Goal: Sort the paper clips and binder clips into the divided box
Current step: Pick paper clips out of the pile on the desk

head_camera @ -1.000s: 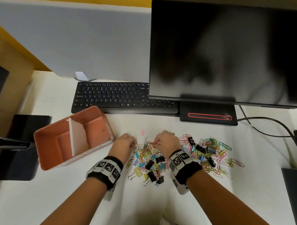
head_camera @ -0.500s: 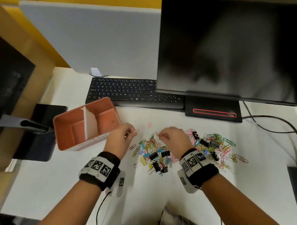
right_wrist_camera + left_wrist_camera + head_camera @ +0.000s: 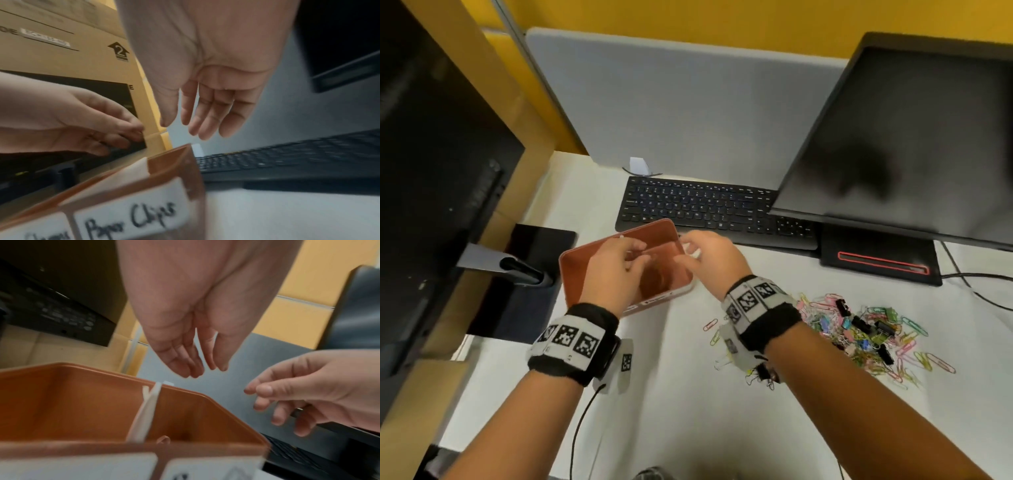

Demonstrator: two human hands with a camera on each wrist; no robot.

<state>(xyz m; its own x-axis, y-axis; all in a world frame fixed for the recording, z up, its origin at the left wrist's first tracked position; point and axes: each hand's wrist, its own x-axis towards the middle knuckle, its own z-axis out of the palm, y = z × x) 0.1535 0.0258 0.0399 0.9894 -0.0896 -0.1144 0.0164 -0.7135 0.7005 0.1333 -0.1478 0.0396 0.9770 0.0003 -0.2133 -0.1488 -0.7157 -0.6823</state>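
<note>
both hands (image 3: 616,263) (image 3: 709,255) have left the clip pile (image 3: 859,332), now over the divided box (image 3: 671,236), fingers loose, holding nothing.

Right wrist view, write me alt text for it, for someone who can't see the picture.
The right hand hangs with fingers relaxed and nothing in them above an orange divided box, whose near white label reads "Paper Clips". The left hand reaches in from the left, fingers loosely curled. A black keyboard lies behind on the white desk.
</note>
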